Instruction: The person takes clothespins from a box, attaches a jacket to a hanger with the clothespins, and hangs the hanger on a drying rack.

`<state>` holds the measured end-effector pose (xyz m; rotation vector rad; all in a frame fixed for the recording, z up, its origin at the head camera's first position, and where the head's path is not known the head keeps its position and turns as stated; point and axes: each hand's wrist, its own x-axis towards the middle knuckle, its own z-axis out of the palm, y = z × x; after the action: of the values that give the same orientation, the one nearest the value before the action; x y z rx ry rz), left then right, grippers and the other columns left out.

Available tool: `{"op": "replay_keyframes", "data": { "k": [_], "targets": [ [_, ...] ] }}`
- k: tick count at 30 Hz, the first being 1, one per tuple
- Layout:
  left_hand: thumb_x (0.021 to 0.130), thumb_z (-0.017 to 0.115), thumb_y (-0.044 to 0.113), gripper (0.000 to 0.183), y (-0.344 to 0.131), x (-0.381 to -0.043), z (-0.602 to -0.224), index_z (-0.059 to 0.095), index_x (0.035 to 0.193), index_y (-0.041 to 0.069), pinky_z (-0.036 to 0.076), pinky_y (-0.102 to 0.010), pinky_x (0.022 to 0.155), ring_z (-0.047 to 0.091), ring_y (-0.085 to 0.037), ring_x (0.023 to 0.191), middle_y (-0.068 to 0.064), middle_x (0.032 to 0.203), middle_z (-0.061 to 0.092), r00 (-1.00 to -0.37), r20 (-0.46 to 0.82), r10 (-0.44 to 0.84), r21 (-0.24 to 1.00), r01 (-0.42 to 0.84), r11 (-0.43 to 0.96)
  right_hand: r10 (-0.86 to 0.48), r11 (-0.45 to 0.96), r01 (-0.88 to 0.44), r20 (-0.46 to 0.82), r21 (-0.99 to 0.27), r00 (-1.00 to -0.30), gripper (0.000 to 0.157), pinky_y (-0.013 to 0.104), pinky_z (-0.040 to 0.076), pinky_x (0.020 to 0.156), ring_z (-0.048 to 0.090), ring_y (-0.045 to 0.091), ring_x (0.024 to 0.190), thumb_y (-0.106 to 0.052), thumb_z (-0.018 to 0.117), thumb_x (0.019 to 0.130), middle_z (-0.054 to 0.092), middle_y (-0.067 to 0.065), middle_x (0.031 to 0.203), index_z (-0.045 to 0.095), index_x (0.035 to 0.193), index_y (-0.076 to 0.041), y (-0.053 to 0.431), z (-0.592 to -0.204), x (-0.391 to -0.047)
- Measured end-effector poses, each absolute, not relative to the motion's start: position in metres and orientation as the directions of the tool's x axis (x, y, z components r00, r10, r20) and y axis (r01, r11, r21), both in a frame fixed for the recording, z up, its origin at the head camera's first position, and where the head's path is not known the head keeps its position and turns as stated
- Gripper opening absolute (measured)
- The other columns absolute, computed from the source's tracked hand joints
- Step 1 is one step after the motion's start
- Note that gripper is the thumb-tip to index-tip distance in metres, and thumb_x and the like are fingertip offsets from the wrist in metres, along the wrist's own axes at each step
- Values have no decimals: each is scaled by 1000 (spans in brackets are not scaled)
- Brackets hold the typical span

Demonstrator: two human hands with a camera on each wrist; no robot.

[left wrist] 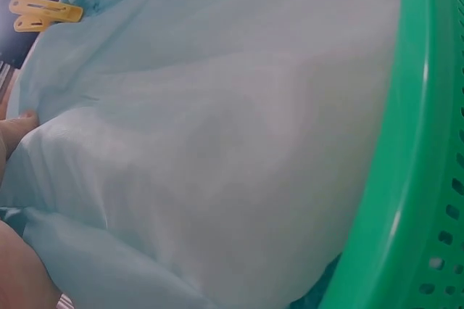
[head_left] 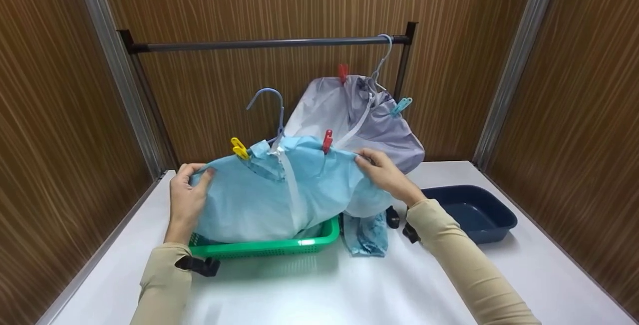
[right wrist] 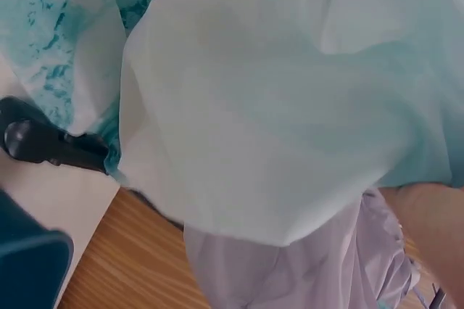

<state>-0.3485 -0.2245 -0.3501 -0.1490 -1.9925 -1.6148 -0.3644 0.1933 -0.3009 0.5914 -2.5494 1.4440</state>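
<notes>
A light blue zip-front jacket (head_left: 249, 200) hangs on a blue hanger (head_left: 280, 115), its hook free in front of the rack. My left hand (head_left: 187, 192) pinches the jacket's left shoulder between thumb and fingers. At the other shoulder my right hand (head_left: 387, 172) pinches the fabric in the same way. A yellow clothespin (head_left: 239, 149) and a red clothespin (head_left: 327, 142) are clipped along the neckline on either side of the zip. The jacket's lower part drapes over a green basket (head_left: 259, 249), covering most of it. One patterned sleeve end (head_left: 367, 235) hangs beside the basket.
Behind, a dark rack bar (head_left: 269, 43) carries a lilac jacket (head_left: 334, 105) on a hanger, with a red clothespin (head_left: 343, 73) and a teal clothespin (head_left: 401, 107) on it. A navy basin (head_left: 474, 210) stands to the right on the white table (head_left: 309, 295).
</notes>
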Motion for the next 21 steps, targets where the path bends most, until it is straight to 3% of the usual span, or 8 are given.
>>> {"op": "replay_keyframes", "data": {
  "k": [11, 17, 21],
  "targets": [
    [103, 62, 15, 21, -220, -347, -345, 67, 113, -4, 38, -29, 92, 48, -9, 100, -4, 105, 54, -811, 540, -224, 829, 469, 304, -181, 469, -400, 358, -787, -916, 22, 32, 43, 90, 54, 17, 99, -15, 51, 108, 64, 7, 110, 66, 115, -1, 182, -300, -358],
    [103, 62, 15, 21, -218, -347, -347, 66, 114, -2, 38, -31, 93, 48, -10, 100, -7, 107, 54, -816, 535, -218, 829, 459, 319, -158, 467, -388, 357, -794, -921, 14, 33, 41, 82, 49, 19, 90, -16, 56, 106, 53, 1, 94, 64, 103, -5, 184, -304, -357],
    [103, 62, 15, 22, -217, -347, -347, 66, 115, -3, 40, -36, 100, 50, -14, 107, -10, 112, 55, -814, 541, -212, 824, 463, 327, -128, 433, -379, 361, -817, -924, 12, 31, 40, 78, 48, 17, 86, -16, 56, 106, 49, -2, 88, 60, 98, -7, 187, -306, -357]
  ]
}}
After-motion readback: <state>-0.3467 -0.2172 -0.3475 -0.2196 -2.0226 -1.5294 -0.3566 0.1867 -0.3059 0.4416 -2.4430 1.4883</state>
